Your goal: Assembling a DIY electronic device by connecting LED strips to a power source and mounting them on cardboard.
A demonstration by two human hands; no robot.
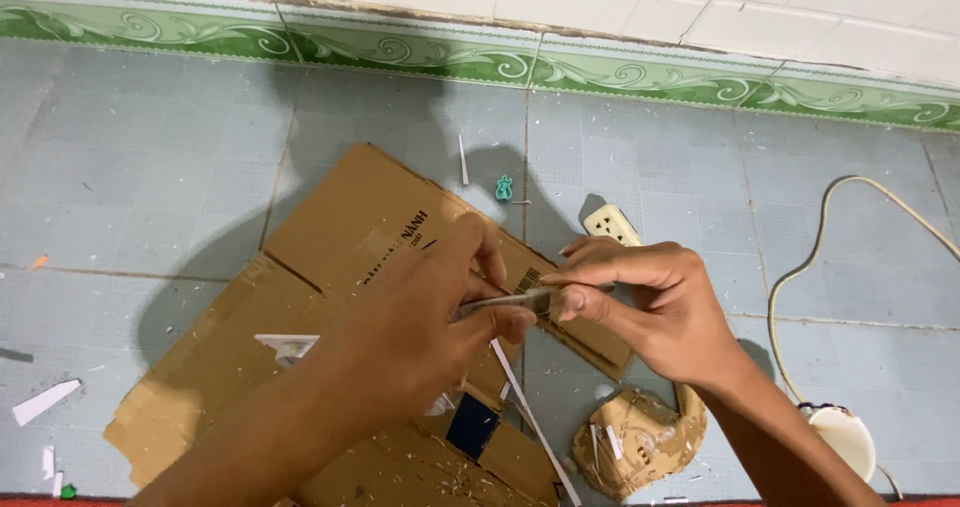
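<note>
Grey tiled floor [150,167], green-patterned wall border [400,52] along frame top. Flattened cardboard [340,237] lay centre. Left hand [420,327] and right hand [640,307] both pinched a thin strip [520,300], its middle hidden by fingers; material unclear.

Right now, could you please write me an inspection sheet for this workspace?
Surface: grey-blue tiled floor, dusted with shavings.
Job's things: thin grey strip pinched between both hands over flattened cardboard.
Clutter: white paper scraps, white stick, dark blue square, small teal piece, curved cardboard shape.
Hands: left hand and right hand both grip the strip.
Cables: cream cord; power strip.
Surroundings: green patterned border tiles; white round object.
</note>
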